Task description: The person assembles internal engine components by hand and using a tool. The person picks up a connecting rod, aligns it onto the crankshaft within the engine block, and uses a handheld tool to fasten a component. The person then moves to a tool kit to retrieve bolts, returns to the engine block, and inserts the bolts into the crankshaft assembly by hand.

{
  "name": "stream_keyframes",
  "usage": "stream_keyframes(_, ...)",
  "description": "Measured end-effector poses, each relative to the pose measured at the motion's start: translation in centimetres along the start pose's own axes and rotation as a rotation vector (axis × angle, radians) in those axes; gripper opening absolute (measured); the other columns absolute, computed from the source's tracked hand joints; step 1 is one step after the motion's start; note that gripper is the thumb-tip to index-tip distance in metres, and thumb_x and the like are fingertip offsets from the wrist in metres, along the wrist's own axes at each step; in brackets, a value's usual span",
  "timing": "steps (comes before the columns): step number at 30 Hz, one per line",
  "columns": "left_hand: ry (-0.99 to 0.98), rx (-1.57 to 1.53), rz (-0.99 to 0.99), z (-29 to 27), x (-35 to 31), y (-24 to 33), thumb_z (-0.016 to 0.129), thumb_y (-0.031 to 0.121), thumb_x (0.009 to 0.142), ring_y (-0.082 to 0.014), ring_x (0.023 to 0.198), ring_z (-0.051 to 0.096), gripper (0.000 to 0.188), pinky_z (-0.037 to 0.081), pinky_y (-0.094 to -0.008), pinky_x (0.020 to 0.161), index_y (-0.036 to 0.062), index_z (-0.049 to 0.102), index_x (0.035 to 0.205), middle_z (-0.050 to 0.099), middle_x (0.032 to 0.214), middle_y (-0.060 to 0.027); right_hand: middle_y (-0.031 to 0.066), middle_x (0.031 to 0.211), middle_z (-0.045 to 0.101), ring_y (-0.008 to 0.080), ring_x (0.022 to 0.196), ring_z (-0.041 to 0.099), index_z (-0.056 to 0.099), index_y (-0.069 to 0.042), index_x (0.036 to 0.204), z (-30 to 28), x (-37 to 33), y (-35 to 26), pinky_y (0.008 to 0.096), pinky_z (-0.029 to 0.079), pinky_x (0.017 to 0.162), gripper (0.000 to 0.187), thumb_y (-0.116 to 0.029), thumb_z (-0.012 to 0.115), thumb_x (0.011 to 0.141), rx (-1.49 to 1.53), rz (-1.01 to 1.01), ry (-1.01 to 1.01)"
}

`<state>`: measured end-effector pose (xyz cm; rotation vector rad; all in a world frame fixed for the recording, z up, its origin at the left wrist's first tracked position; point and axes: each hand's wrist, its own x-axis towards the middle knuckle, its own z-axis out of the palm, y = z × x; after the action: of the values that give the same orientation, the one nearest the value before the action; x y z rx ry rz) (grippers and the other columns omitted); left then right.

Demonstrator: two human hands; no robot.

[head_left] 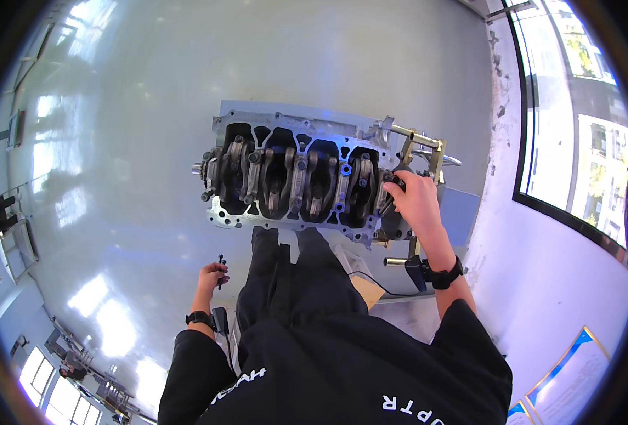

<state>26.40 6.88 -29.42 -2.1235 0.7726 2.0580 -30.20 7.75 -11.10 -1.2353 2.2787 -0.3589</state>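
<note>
An engine block (285,122) lies with its open underside up in front of me, showing the crankshaft (274,185) and a row of dark bearing caps (300,177). My right hand (416,202) reaches over its right end, thumb and fingers pinched on what looks like a dark bolt at the endmost cap; the fingers partly hide it. Off to the lower left of the block, my left hand (212,277) is closed around a slim dark bolt (222,272), held roughly upright and away from the block.
A brass-coloured stand frame (438,159) supports the block's right end, its tube handle (394,262) jutting toward me. A tan sheet (368,291) and a black cable lie below the block. The white wall and window (540,142) rise at the right. Someone (74,365) is far off at lower left.
</note>
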Motion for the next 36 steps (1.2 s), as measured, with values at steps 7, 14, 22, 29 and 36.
stream_keyframes(7, -0.033, -0.002, 0.038, 0.3, 0.1, 0.2, 0.051, -0.009, 0.079, -0.0197, 0.075, 0.068, 0.022, 0.057, -0.0306, 0.068, 0.0, 0.064, 0.095, 0.065, 0.091, -0.0087, 0.0174, 0.066, 0.067, 0.0224, 0.054, 0.067, 0.068, 0.004, 0.1, 0.6, 0.3, 0.3, 0.0315, 0.052, 0.054, 0.024, -0.015, 0.07, 0.085, -0.007, -0.017, -0.003)
stream_keyframes(14, -0.003, -0.022, 0.039, -0.4, -0.6, -1.0, 0.051, -0.011, 0.079, -0.0197, 0.075, 0.068, 0.023, 0.057, -0.0306, 0.068, 0.0, 0.064, 0.096, 0.065, 0.091, -0.0086, 0.0212, 0.078, 0.067, 0.0345, 0.071, 0.066, 0.068, 0.004, 0.098, 1.0, -0.2, 1.9, 0.0379, 0.051, 0.068, 0.023, -0.007, 0.069, 0.079, 0.275, 0.022, 0.019)
stream_keyframes(22, -0.019, 0.011, -0.017, -1.3, -0.2, -3.3, 0.052, -0.011, 0.078, -0.0201, 0.073, 0.068, 0.024, 0.058, -0.0316, 0.067, 0.0004, 0.064, 0.095, 0.065, 0.089, -0.0081, 0.0197, 0.07, 0.065, 0.0264, 0.055, 0.064, 0.067, 0.004, 0.1, 2.2, -0.2, 0.8, 0.0344, 0.05, 0.058, 0.021, -0.005, 0.068, 0.081, 0.063, -0.224, 0.207)
stream_keyframes(29, -0.017, 0.009, 0.0, -1.2, 0.8, -2.2, 0.051, -0.012, 0.077, -0.0199, 0.072, 0.068, 0.024, 0.057, -0.0312, 0.066, 0.0006, 0.065, 0.092, 0.066, 0.088, -0.0079, 0.0069, 0.068, 0.065, 0.0121, 0.052, 0.059, 0.071, 0.002, 0.091, 3.2, -3.3, 5.0, 0.0274, 0.044, 0.046, 0.015, -0.01, 0.064, 0.09, 0.292, 0.34, 0.011)
stream_keyframes(36, -0.029, 0.043, 0.04, -1.1, 0.3, -1.0, 0.051, -0.011, 0.077, -0.02, 0.072, 0.068, 0.022, 0.057, -0.0308, 0.066, -0.001, 0.064, 0.093, 0.066, 0.089, -0.0087, 0.0059, 0.064, 0.063, 0.0101, 0.052, 0.055, 0.07, 0.003, 0.092, 3.3, -3.0, 5.1, 0.0265, 0.044, 0.051, 0.015, -0.011, 0.066, 0.088, 0.519, 0.321, 0.015)
